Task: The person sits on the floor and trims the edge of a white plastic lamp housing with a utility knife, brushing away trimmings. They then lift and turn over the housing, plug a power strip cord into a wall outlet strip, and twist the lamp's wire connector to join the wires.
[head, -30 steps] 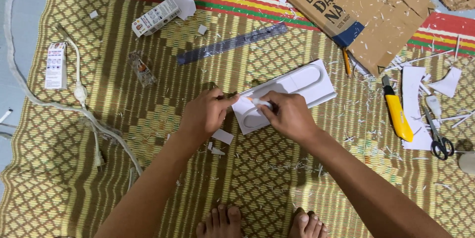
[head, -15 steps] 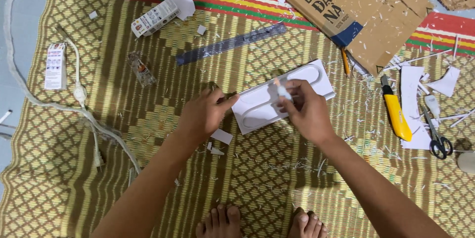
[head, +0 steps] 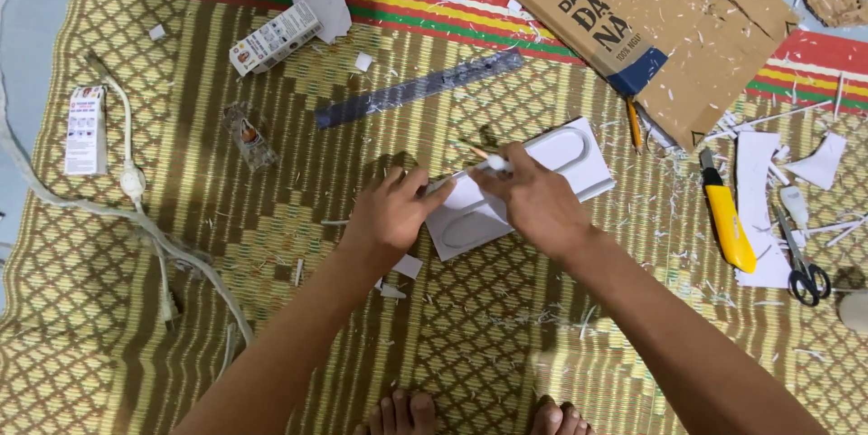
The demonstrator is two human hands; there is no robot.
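Woven straw mat [head: 271,326] fills my view, yellow and brown, on the floor. Flat cardboard [head: 651,28] lies at its far right edge. Mid-mat sits the white board [head: 542,177] with two oval cut-outs. My left hand [head: 393,213] presses its near-left corner, fingers flat, holding nothing. My right hand [head: 538,200] rests over the board's middle, its grip closed on a thin stick [head: 484,156] with a white tip pointing left. A ruler [head: 420,87] lies beyond the board. Right of it lie a yellow knife [head: 728,218] and scissors [head: 800,259], well apart from my hands.
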